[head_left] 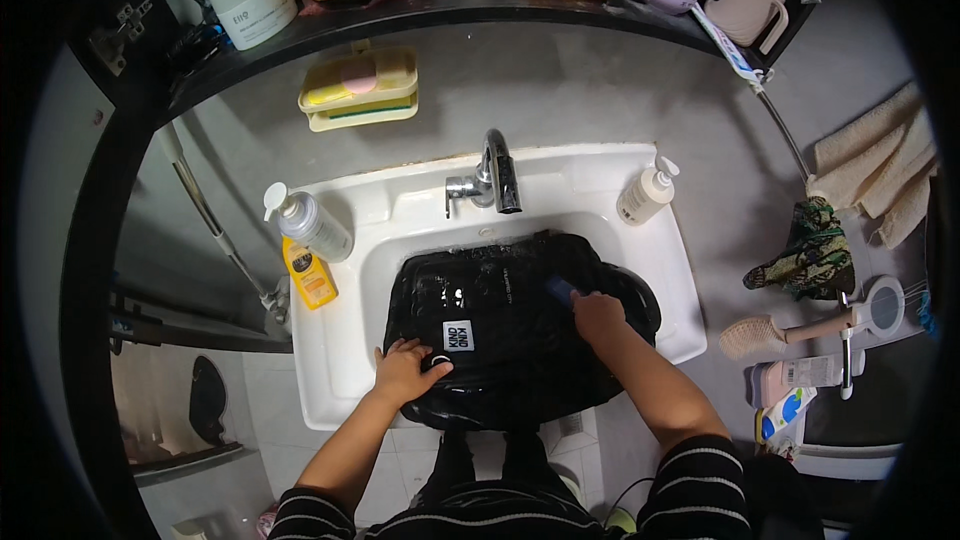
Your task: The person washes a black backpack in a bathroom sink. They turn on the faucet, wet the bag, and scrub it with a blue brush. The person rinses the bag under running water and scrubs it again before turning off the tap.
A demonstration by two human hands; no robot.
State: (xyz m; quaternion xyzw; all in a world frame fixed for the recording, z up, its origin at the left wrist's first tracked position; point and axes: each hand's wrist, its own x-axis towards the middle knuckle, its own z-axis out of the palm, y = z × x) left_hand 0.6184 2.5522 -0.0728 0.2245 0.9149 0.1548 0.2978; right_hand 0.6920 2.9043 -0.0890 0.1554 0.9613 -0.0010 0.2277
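Observation:
A wet black backpack (500,340) with a square white label lies across the sink (325,395), covering most of its basin. My left hand (405,372) rests on the bag's near left part, thumb and fingers apart, pressing on the fabric. At the bag's right side, my right hand (598,318) is closed around a dark blue scrub brush (560,290), whose end touches the bag's surface. The brush's underside is hidden. Beyond the bag stands the chrome faucet (495,175), its spout pointing toward me.
Pump bottles stand on the sink's left (315,225) and right (648,192) corners, beside a yellow bottle (310,273). A soap holder (360,90) hangs on the wall. Above runs a dark shelf (440,10) with toiletries. Towels (880,160) and a hairbrush (760,337) hang at right.

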